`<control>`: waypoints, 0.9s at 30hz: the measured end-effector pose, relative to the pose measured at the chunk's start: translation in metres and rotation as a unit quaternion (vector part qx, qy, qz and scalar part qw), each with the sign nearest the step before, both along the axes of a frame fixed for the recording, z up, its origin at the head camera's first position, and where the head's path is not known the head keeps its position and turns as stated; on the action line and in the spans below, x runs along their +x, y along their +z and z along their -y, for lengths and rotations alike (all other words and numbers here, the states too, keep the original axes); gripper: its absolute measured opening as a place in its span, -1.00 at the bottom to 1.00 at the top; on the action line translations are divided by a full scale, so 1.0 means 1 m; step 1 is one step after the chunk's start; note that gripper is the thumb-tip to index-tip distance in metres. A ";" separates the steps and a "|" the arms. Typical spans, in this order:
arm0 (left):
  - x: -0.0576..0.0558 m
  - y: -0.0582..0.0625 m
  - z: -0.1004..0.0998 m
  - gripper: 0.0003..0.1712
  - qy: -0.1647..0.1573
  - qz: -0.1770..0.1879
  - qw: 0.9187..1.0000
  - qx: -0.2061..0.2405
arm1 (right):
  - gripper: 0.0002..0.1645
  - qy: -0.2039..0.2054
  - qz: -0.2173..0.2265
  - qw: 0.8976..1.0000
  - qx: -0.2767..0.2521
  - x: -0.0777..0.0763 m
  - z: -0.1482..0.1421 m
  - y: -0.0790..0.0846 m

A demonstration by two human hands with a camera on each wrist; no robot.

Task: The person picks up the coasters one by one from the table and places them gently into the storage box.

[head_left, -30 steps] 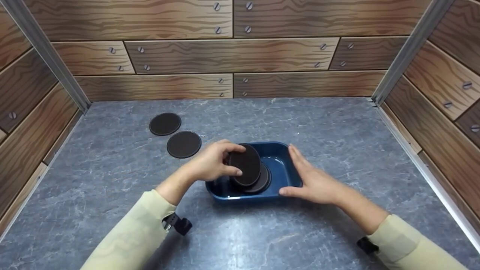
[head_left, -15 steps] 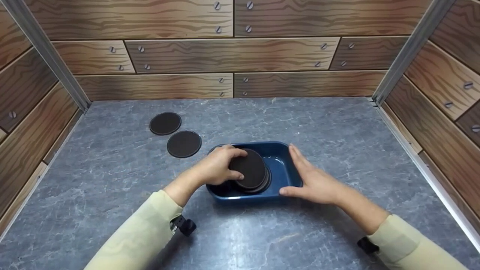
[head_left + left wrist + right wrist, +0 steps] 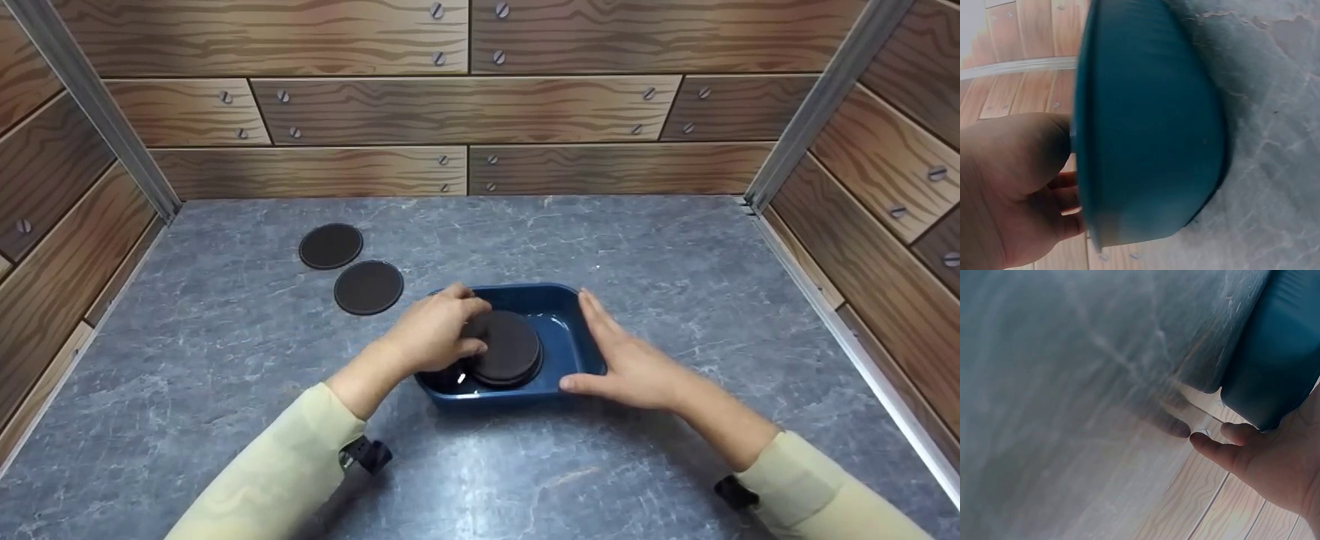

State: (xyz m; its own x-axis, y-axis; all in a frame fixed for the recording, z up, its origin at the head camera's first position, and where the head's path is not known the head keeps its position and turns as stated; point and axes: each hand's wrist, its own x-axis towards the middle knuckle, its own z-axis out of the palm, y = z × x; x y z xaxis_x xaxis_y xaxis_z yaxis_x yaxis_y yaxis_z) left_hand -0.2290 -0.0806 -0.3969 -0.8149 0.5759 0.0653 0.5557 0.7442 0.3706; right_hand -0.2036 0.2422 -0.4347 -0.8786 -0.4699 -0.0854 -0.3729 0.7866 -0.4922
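Top disc (image 3: pixel 508 345) — lower, further right

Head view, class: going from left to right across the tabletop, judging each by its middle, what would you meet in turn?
The far dark disc, the nearer dark disc, the left grip, the stack of dark discs, the right grip.

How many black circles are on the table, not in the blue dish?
2. One black circle is toward the back left; a second black circle is nearer, to its right. The stack in the blue dish isn't counted; some there may be hidden.
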 end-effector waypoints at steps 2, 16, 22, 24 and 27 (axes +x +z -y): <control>-0.002 0.005 0.006 -0.40 0.006 -0.011 1.000 0.023 | 0.51 0.002 -0.004 1.000 0.000 0.000 0.000 0.000; -0.042 0.004 0.106 -0.44 0.154 -0.023 0.954 0.256 | 0.52 0.005 -0.003 1.000 0.001 -0.001 0.000 -0.001; -0.053 -0.012 0.139 -0.38 0.198 0.038 0.938 0.281 | 0.50 0.007 -0.008 1.000 0.003 -0.001 0.000 0.000; -0.055 -0.019 0.145 -0.35 0.205 0.051 0.933 0.291 | 0.50 0.006 -0.006 1.000 0.003 -0.001 0.000 0.000; -0.058 -0.030 0.152 -0.30 0.211 0.061 0.930 0.296 | 0.51 0.002 -0.003 1.000 0.005 0.000 0.000 0.000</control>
